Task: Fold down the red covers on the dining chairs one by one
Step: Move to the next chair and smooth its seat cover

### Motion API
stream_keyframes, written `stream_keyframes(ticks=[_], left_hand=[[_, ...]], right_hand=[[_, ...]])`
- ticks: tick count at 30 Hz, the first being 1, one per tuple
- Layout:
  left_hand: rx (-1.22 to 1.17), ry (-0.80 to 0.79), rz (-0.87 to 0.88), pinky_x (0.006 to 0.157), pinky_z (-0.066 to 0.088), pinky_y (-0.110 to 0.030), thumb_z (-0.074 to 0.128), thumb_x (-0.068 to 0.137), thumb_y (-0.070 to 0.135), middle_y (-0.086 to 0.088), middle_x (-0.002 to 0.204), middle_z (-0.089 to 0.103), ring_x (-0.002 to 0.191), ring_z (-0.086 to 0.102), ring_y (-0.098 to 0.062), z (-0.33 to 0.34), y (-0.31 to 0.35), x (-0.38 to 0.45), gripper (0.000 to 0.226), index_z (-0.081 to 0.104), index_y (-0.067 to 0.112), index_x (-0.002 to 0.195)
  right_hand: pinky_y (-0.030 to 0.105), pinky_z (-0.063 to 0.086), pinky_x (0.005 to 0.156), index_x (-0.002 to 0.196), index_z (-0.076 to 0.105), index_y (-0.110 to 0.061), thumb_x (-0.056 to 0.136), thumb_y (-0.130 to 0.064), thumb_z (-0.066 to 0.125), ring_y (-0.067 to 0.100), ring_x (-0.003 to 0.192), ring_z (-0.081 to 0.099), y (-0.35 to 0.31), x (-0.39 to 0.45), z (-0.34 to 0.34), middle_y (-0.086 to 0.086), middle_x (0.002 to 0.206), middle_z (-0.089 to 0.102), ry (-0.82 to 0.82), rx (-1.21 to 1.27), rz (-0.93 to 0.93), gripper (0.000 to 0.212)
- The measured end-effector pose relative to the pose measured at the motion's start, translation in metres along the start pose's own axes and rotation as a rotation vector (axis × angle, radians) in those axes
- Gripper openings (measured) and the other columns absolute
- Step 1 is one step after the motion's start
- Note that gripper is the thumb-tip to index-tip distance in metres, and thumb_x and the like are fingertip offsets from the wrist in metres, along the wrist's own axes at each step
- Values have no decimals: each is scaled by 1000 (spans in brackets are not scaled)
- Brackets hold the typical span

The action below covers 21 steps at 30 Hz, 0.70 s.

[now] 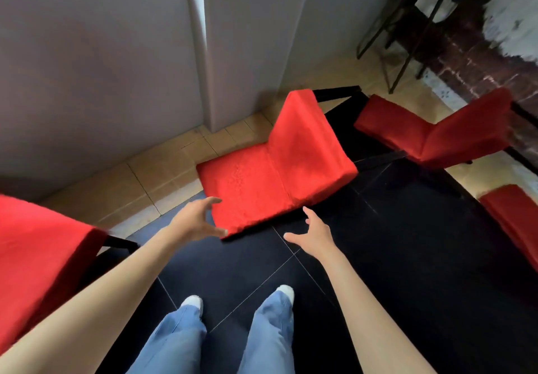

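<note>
Head view shows the left hand [196, 221] and right hand [313, 232] spread open and empty at the near edge of the bright red fabric chair cover [273, 170]; best pinch both front corners together, then draw down evenly.

floor [407, 257]: black and tan tiles | carries: red-covered chairs [276, 175]
</note>
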<state>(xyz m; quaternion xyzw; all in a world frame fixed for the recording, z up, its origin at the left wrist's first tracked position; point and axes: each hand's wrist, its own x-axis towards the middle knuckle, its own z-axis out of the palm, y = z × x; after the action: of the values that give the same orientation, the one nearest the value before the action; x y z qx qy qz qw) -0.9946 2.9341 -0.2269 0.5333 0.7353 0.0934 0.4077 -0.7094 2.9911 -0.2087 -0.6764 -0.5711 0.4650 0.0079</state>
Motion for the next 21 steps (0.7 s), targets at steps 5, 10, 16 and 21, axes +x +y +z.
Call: stream_keyframes(ticks=[5, 10, 16, 21], left_hand=[[-131, 64, -119, 91, 40, -26, 85, 66, 43, -4, 131, 57, 120, 52, -18, 42, 31, 39, 88, 43, 26, 141], [-306, 129, -248, 89, 41, -23, 87, 63, 41, -4, 127, 59, 111, 56, -14, 88, 42, 78, 89, 45, 29, 140], [-420, 153, -354, 92, 42, -25, 87, 62, 43, -2, 126, 58, 115, 53, -14, 148, 8, 136, 92, 42, 34, 141], [-460, 141, -442, 84, 44, -22, 84, 66, 44, -3, 128, 56, 110, 55, -18, 216, -52, 213, 87, 41, 33, 141]], right_hand=[[40, 38, 110, 152, 25, -25, 76, -32, 81, 25, 137, 39, 11, 79, -38, 7, 151, 38, -107, -91, -59, 95], [38, 37, 108, 152, 26, -24, 78, -32, 80, 25, 136, 39, 30, 148, -42, 8, 150, 39, -211, -175, -50, 92], [40, 38, 109, 152, 28, -20, 83, -28, 75, 26, 136, 39, 64, 235, -2, 10, 149, 41, -257, -195, -6, 84], [40, 35, 111, 152, 28, -20, 89, -29, 67, 27, 137, 39, 116, 320, 57, 11, 149, 41, -237, -197, 47, 75]])
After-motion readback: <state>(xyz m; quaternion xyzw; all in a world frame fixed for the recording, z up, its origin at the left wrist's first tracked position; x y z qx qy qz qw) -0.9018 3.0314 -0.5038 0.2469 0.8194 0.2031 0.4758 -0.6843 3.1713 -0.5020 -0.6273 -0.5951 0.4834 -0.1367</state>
